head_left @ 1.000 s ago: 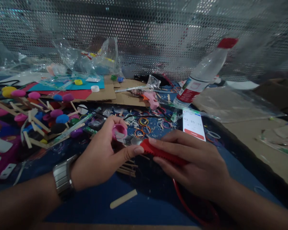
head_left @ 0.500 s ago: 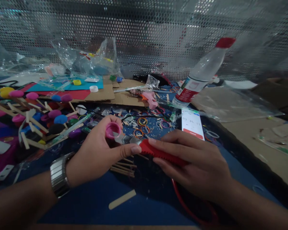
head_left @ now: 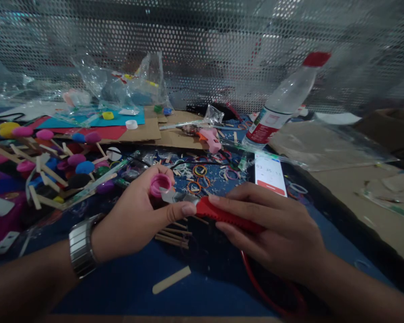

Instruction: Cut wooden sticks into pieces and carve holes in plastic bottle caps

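My left hand [head_left: 134, 215], with a metal-band watch at the wrist, is closed around a pink bottle cap [head_left: 160, 183]. The cap's open side faces up towards me. From the right, my right hand [head_left: 272, 224] grips the red handle of a utility knife [head_left: 225, 215]. The knife's metal blade reaches to the cap's rim, and my left thumb lies along the blade near the handle. Whether the blade's tip cuts into the cap I cannot tell. Below the hands, several thin wooden sticks [head_left: 173, 237] and a cut craft stick [head_left: 171, 280] lie on the blue surface.
Stick models with coloured round ends [head_left: 54, 170] crowd the left. A water bottle [head_left: 272, 107] and a lit phone [head_left: 270, 175] stand and lie at the right. Rubber bands [head_left: 200, 170], a pink glue gun [head_left: 210, 138] and cardboard [head_left: 182, 134] are behind the hands.
My left hand and the pink cap have shifted very slightly to the right, towards the knife. The right hand keeps its grip in nearly the same place.
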Tool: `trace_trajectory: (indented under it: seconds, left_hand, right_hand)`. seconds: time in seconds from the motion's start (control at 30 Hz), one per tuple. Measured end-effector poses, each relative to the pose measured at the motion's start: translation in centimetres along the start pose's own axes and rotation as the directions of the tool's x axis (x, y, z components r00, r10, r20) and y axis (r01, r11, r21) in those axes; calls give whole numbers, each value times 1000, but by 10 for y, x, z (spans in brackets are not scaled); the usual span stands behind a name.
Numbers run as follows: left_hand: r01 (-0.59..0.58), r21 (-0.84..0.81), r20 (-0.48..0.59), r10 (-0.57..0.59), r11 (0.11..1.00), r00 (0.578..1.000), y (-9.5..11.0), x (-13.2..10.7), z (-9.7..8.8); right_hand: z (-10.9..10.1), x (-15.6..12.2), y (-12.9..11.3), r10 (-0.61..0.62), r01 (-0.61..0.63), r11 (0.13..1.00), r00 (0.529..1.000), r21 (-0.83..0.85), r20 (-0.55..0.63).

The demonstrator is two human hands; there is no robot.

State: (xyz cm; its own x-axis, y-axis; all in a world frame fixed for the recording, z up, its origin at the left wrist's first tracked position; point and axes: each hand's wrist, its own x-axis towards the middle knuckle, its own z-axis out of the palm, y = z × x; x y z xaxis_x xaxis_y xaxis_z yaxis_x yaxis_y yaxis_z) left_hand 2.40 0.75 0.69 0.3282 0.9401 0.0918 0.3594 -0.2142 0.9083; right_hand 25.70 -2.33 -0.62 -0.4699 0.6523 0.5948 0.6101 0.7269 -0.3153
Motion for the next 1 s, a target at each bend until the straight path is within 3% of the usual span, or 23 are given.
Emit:
trace_trajectory:
  seconds: [0.4,0.57,0.73,0.87,1.0]
  left_hand:
    - [-51,5,76,51,999,996,-2,-2,-1]
    - [-38,24,33,37,999,999,-5,-3,1]
    - [-31,-67,-8,31,997,999,-10,-5,4]
    - [-114,65,-58,118,991,991,-9,-7,4]
    - [-128,192,-42,139,973,989,-7,-8,4]
  right_hand:
    - [0,-1,0,16,-16,1000,1000,25,7]
    - [2,0,1,5,-5,1000,1000,6,-18]
    - [3,0,1,13,-13,1000,1000,-5,-13]
    - [3,-1,2,16,-16,1000,1000,-17,-13]
    - [4,-1,2,16,-16,1000,1000,-3,-18]
